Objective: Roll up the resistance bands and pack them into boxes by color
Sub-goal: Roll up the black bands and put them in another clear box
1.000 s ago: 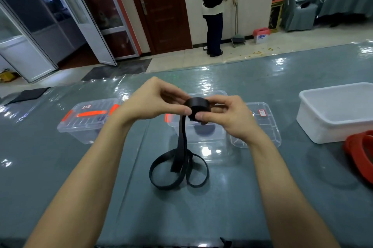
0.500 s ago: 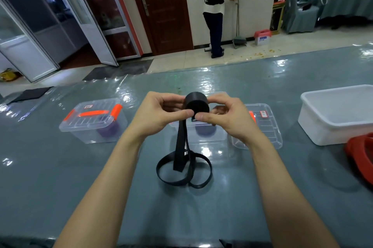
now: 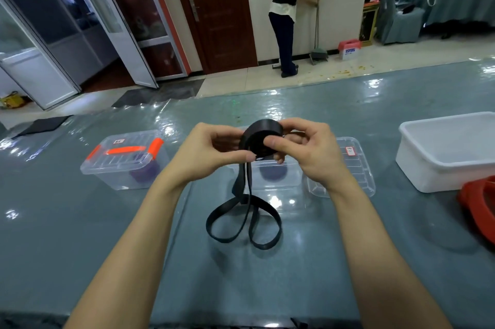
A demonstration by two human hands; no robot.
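A black resistance band (image 3: 258,138) is partly wound into a tight roll held above the table. My right hand (image 3: 305,149) grips the roll, thumb on its flat face. My left hand (image 3: 209,153) pinches the band where it leaves the roll. The loose tail hangs down and lies in loops on the table. Behind the roll stands an open clear box (image 3: 292,176) with a dark rolled band inside. A lidded clear box (image 3: 120,160) with orange clips, holding a purple roll, sits to the left.
A clear lid (image 3: 356,168) lies right of the open box. A white tub (image 3: 450,152) stands at the right, with red bands (image 3: 479,205) at the right edge. The table has a shiny grey-green cover (image 3: 80,221). A person sweeps the floor far behind.
The roll has turned and grown a little as more band was wound on. The loose loops on the table have shifted slightly. Both hands stay on the band.
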